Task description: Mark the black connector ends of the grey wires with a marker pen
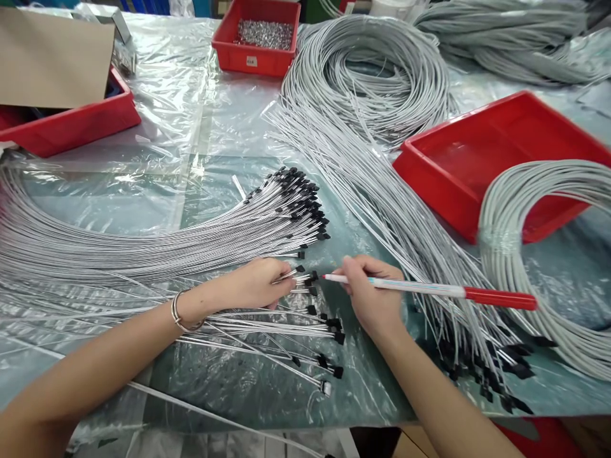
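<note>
My left hand (261, 284) pinches a grey cable whose black connector (312, 276) pokes out past the fingertips. In my right hand (375, 292) is a white marker pen with a red end (499, 297); its red tip points left, close to that connector. Behind the left hand a thick bundle of grey cables (191, 245) curves in from the left, ending in a cluster of black connectors (300, 200). Nearer to me, several looser cables with black connectors (337, 331) lie below the left wrist.
A long cable bundle (372, 184) runs diagonally past my right hand, from a large coil (363, 38). Another coil (506, 235) rests against a red tray (429, 184) at right. A red bin (258, 62) of small metal parts stands at the back; another red bin (90, 127) holds cardboard.
</note>
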A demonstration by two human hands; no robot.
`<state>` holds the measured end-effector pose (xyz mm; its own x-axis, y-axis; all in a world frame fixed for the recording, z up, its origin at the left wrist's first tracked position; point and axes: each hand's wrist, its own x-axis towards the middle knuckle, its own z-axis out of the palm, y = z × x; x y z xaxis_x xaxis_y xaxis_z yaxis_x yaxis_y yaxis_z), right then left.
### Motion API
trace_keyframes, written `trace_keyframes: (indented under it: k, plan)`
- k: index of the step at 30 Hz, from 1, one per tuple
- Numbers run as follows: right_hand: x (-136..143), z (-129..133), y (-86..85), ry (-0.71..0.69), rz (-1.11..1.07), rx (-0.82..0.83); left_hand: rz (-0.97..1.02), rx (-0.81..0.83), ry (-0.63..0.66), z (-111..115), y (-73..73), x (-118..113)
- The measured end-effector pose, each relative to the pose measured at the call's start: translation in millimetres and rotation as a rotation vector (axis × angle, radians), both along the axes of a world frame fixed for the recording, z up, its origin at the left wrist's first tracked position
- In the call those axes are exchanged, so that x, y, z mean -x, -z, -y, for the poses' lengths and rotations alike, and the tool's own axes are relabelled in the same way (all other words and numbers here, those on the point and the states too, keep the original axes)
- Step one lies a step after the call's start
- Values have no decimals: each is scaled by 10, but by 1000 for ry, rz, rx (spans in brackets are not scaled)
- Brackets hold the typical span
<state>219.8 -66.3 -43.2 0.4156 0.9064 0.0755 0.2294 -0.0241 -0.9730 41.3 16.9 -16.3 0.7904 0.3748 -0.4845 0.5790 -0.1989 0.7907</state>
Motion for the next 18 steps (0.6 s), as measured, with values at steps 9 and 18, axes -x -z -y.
trace_keyframes:
  k: [9,18]
  plan:
    - [-77,1,-72,93,-363,-141,155,186,-146,-1,76,-14]
    - [-108,31,-34,80,-333,-152,240,271,-333,33,174,-61]
